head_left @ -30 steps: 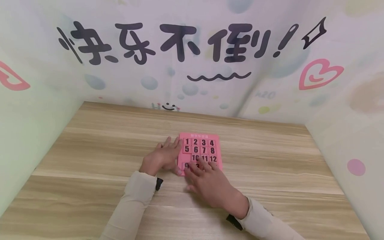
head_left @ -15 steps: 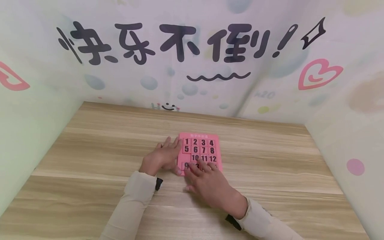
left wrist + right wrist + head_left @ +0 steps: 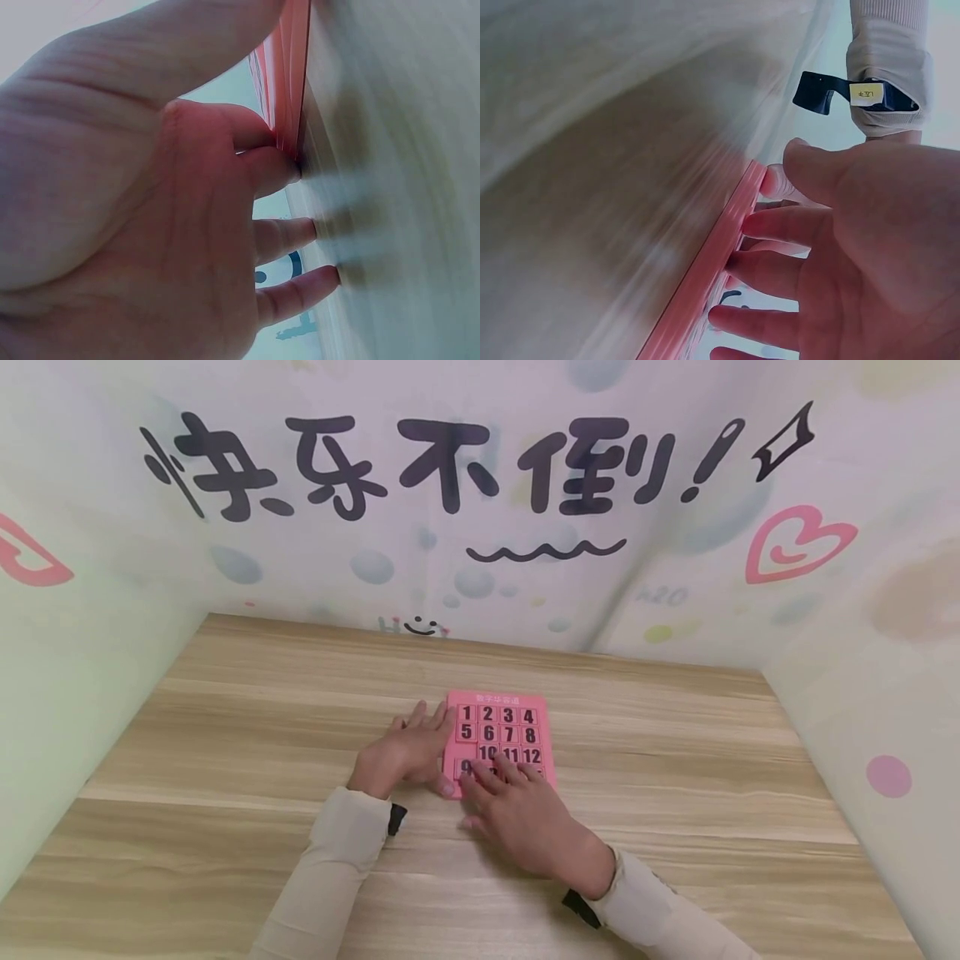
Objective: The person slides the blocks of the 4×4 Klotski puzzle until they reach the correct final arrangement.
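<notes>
A pink number sliding puzzle [image 3: 499,700] lies flat on the table, rows 1–4 and 5–8 in order, with 10, 11 and 12 below them. The gap sits under the 5. Tile 9 [image 3: 464,767] lies below that gap, at the right index fingertip. My right hand [image 3: 525,822] spreads over the bottom row with extended fingers, covering most of its tiles. Along the puzzle's left side rests my left hand [image 3: 408,755], its thumb [image 3: 446,788] at the near-left corner. In the left wrist view, fingertips meet the pink edge [image 3: 291,82] and the tabletop.
The wood-grain table [image 3: 675,760] extends around the puzzle. A white printed backdrop [image 3: 540,602] with large black characters stands behind it and along both sides. Each wrist wears a black strap; the left strap [image 3: 866,94] shows in the right wrist view.
Tile 9 has slid slightly away from me, toward the gap under the 5, with the right index finger on it. The right hand has shifted slightly forward; the left hand keeps its place.
</notes>
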The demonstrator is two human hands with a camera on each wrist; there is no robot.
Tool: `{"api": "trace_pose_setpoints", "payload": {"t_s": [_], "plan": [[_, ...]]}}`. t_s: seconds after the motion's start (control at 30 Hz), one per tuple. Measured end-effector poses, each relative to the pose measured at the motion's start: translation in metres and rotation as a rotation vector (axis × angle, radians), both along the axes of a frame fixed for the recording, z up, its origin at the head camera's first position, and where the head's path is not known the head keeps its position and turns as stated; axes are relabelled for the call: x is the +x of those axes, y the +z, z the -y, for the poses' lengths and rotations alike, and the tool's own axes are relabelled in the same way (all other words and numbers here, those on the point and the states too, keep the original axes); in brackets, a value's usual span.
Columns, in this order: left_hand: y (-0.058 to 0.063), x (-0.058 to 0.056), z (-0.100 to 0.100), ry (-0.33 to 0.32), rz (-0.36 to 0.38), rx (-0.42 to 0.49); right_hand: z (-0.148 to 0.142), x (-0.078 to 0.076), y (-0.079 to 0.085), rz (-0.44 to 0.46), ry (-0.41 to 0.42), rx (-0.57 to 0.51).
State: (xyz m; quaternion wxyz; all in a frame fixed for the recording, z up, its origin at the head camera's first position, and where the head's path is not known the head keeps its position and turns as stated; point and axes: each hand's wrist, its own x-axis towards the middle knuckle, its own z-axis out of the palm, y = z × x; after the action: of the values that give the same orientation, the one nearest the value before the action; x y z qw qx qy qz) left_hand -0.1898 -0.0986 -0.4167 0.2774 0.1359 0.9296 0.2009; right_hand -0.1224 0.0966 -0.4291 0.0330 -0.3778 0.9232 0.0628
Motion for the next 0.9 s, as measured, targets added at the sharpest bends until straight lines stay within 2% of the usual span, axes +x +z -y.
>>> {"api": "trace_pose_setpoints", "payload": {"t_s": [0.9], "plan": [[0.0015, 0.0002, 0.0, -0.01, -0.011, -0.005, 0.0012, -0.0103, -0.0033, 0.006, -0.022, -0.017]]}}
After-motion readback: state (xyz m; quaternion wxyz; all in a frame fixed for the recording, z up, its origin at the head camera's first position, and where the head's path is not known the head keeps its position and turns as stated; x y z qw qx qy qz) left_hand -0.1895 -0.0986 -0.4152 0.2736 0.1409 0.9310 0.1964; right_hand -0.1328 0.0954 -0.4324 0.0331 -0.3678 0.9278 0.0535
